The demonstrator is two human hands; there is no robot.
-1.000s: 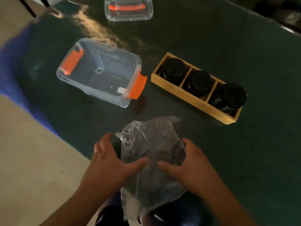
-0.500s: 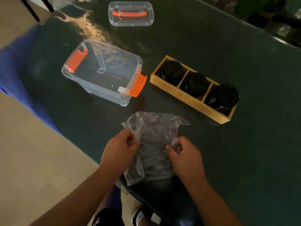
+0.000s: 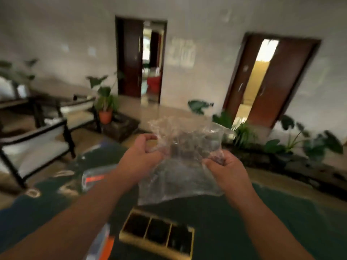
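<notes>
A clear crumpled plastic bag (image 3: 185, 162) hangs in the air in front of me, above the dark green table (image 3: 244, 222). My left hand (image 3: 139, 158) pinches the bag's left edge with curled fingers. My right hand (image 3: 223, 168) grips its right edge. Something dark shows through the bag's upper middle, too blurred to name. Below the bag, a wooden tray (image 3: 157, 235) with three dark jars stands on the table.
A clear lid with an orange handle (image 3: 93, 178) lies on the table's far left, and the clear box with orange clips (image 3: 102, 243) is under my left forearm. Beyond the table are white chairs (image 3: 37, 143), potted plants (image 3: 106, 102) and two doorways.
Both hands have lifted the bag off the table and raised it in front of me. The view has tilted up from the table to the room.
</notes>
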